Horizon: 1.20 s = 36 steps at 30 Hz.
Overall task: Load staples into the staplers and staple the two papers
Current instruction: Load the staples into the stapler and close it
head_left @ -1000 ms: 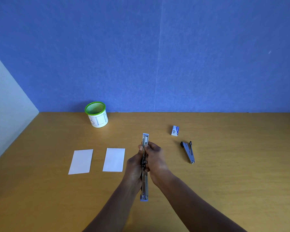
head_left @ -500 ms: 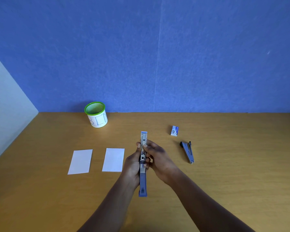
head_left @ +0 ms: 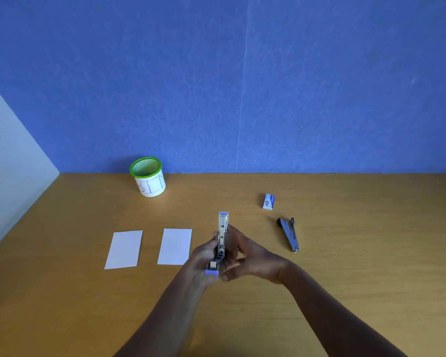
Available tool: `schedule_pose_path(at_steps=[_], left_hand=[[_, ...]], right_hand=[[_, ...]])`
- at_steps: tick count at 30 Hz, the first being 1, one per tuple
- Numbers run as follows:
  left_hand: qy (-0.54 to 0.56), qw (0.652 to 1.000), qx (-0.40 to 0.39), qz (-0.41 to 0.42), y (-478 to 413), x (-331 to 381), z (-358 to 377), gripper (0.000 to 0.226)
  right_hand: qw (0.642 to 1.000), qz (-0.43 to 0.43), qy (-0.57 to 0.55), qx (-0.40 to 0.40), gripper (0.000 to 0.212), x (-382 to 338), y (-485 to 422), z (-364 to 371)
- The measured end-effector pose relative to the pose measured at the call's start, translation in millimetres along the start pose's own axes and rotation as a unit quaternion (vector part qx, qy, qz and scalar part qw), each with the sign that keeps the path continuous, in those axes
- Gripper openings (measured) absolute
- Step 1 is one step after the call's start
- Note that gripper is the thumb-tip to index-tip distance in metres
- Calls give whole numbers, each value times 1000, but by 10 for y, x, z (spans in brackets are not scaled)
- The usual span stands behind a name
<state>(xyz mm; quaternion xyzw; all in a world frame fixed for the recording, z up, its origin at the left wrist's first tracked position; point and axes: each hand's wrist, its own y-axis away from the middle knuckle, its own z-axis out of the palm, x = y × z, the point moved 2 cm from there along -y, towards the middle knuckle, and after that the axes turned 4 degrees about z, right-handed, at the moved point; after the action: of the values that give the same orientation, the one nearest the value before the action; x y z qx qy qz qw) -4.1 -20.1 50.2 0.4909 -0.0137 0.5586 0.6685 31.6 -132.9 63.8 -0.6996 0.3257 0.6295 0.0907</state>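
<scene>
Both hands up over the tabletop (head_left: 345,253) w/ one stapler (head_left: 221,240) between them, opened, metal channel showing. Left hand (head_left: 204,256) wrapped round its lower end; right hand (head_left: 247,253) pinching the side w/ fingertips. 2nd stapler (head_left: 289,234) lies to the right, staple box (head_left: 269,201) just behind it. Two papers (head_left: 150,248) flat on the left, side by side, apart. Green-rimmed cup (head_left: 150,179) by the wall.

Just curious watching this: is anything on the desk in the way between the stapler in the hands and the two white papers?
Nothing visible: bare desk lies between the held stapler and the nearer paper.
</scene>
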Motion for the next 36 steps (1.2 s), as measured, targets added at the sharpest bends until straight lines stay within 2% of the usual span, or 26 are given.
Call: schedule_pose_path(at_steps=[2, 6, 9, 12, 16, 18, 20, 23, 26, 28, 31, 36], left_hand=[[-9, 1000, 3, -2, 14, -5, 16, 35], [45, 998, -39, -26, 15, -24, 33, 24], [11, 998, -63, 1, 0, -85, 58, 20], [-12, 998, -66, 13, 6, -130, 85, 24], [-104, 993, -8, 47, 4, -153, 24, 28], [-154, 983, 52, 86, -7, -122, -31, 35], [-149, 977, 74, 137, -18, -54, -64, 38], [-85, 977, 3, 195, -40, 30, -65, 44], [-42, 976, -88, 193, -47, 32, -45, 61], [-28, 976, -122, 180, -52, 15, -38, 60], [-2, 974, -142, 179, -59, 1, -41, 53], [50, 969, -151, 187, -39, -13, -26, 43]], right_hand=[[1000, -7, -19, 24, 71, 3, -23, 41], [991, -16, -98, 93, 58, 42, -57, 116], [975, -29, -123, 180, 37, 73, -80, 132], [964, -25, -156, 216, 30, 112, -106, 161], [954, -32, -164, 250, 29, 117, -127, 179], [950, -36, -129, 282, 31, 101, -138, 160], [952, -42, -69, 297, 30, 71, -146, 165], [954, -55, -28, 292, 25, 19, -165, 221], [952, -68, 18, 297, 27, -30, -174, 271], [950, -70, 44, 301, 28, -50, -173, 294], [945, -76, 68, 310, 26, -91, -162, 322], [943, -81, 78, 314, 38, -127, -164, 359]])
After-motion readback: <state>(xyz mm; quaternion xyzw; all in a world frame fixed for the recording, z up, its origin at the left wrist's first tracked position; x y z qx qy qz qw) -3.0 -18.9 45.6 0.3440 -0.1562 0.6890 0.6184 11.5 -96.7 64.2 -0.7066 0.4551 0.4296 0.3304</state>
